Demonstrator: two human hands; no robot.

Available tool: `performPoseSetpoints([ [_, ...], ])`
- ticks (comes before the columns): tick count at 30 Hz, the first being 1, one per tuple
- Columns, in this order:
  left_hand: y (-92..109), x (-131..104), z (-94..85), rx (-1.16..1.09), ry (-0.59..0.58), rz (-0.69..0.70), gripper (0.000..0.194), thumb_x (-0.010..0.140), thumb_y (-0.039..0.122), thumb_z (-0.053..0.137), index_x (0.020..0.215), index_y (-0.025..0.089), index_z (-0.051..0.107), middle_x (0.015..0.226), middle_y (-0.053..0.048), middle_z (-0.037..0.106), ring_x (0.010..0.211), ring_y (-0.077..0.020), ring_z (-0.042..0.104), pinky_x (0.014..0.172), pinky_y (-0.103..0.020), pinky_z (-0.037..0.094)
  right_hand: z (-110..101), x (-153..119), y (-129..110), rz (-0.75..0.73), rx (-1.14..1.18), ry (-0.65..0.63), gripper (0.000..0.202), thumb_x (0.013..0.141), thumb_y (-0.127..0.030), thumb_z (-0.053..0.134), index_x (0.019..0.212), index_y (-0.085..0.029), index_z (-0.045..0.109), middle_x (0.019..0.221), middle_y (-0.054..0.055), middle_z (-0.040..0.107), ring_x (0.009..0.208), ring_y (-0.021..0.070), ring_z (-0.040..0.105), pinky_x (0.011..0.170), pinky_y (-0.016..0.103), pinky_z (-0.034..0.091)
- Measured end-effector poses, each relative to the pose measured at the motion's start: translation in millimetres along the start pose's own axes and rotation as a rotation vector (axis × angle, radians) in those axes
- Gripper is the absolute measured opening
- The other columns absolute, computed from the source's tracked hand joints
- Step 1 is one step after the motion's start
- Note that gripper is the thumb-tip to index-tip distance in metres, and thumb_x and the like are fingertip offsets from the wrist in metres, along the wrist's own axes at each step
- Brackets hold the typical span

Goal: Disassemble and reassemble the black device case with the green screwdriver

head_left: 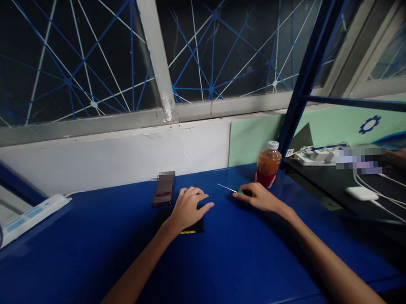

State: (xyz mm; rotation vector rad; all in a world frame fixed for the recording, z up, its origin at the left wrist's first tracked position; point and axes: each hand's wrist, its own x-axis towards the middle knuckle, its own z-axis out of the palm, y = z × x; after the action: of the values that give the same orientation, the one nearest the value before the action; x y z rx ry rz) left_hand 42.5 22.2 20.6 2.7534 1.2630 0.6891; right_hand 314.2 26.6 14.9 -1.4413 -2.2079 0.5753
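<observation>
My right hand (259, 197) is closed around the green handle of a thin screwdriver (228, 188). Its metal shaft points left and away from me, above the blue tabletop. Over a flat black object (197, 226) with a yellow strip along its near edge, my left hand (189, 208) is spread, thumb apart from the fingers. Most of that object is hidden under the hand, so I cannot tell its kind or whether the palm touches it. A tiny dark speck lies by the left fingertips, too small to name.
A dark phone (163, 189) lies beyond my left hand. Past my right hand stands a capped bottle of orange drink (269, 165). A white power strip (29, 219) is at the left edge. On the black desk at right are cables, a white charger (362, 193) and another person's hand (405, 158).
</observation>
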Motion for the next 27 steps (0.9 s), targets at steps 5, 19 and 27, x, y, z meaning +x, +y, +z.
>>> performPoseSetpoints([
  [5,-12,-34,-14.0,-0.086,-0.162,0.085,0.075,0.065,0.07,0.064,0.126,0.027,0.054,0.116,-0.007,0.058,0.103,-0.0283,0.053,0.086,-0.043,0.042,2,-3,-14,-0.04,0.016,-0.083,0.05,0.087,-0.059,0.042,0.062,-0.017,0.055,0.054,-0.003,0.046,0.049,0.0098,0.038,0.046,0.024,0.025],
  [19,-19,-41,-18.2,-0.158,0.063,-0.02,0.066,0.073,0.054,0.068,0.129,0.026,0.05,0.119,-0.009,0.06,0.108,-0.0286,0.053,0.092,-0.05,0.039,18,-10,-46,-0.156,0.008,-0.181,0.052,0.089,-0.056,0.042,0.055,-0.017,0.049,0.05,-0.005,0.038,0.047,0.0083,0.03,0.047,0.024,0.022],
  [27,-18,-42,-17.0,-0.166,0.089,0.005,0.066,0.072,0.051,0.069,0.13,0.028,0.05,0.118,-0.009,0.061,0.107,-0.0293,0.055,0.091,-0.052,0.04,21,-11,-48,-0.172,-0.035,-0.19,0.051,0.09,-0.056,0.041,0.057,-0.018,0.05,0.05,-0.004,0.042,0.047,0.0082,0.033,0.049,0.025,0.023],
])
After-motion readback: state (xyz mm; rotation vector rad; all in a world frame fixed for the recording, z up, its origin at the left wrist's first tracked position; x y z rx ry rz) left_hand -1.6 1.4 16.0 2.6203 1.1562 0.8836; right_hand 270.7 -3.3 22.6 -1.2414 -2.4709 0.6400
